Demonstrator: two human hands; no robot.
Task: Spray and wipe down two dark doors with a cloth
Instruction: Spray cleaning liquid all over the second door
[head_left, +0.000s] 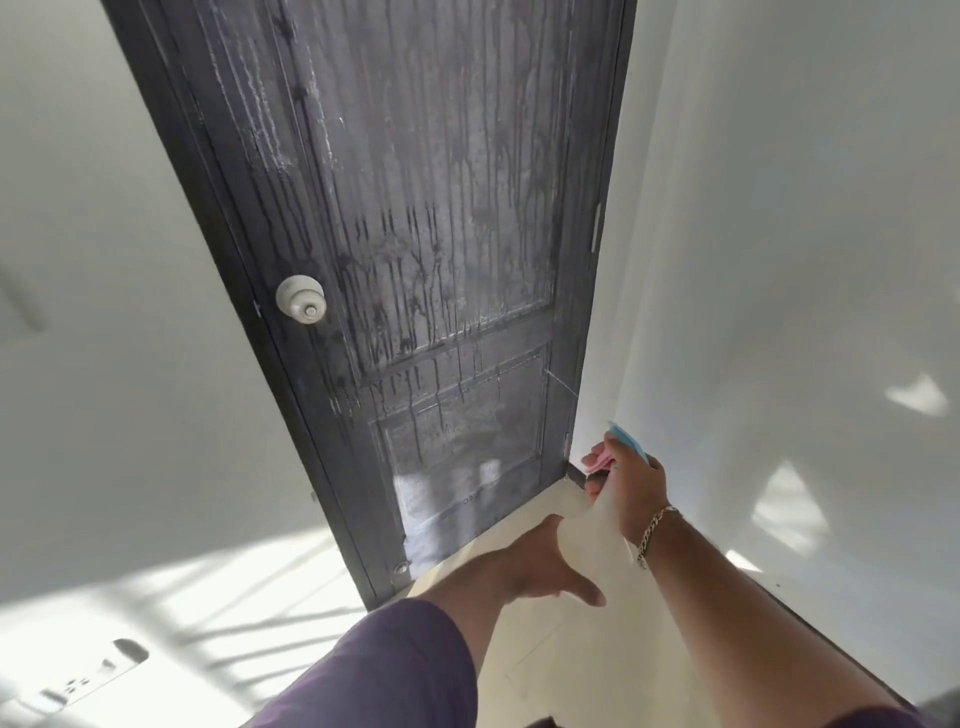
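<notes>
The dark door (415, 234) stands ahead, streaked with running spray. The right hand (626, 480) grips a spray bottle (597, 519), light and likely slippery when wet, best held at its neck. The left hand (540, 566) hovers below, fingers released.

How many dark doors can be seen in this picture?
1. The dark door stands in the middle, wet with drip streaks, its white knob on the left side. A second door, if there is one, lies outside the view.

Bright daylight; striped sun patches on left wall (218, 587); wide-angle edge bending; slight motion blur.
</notes>
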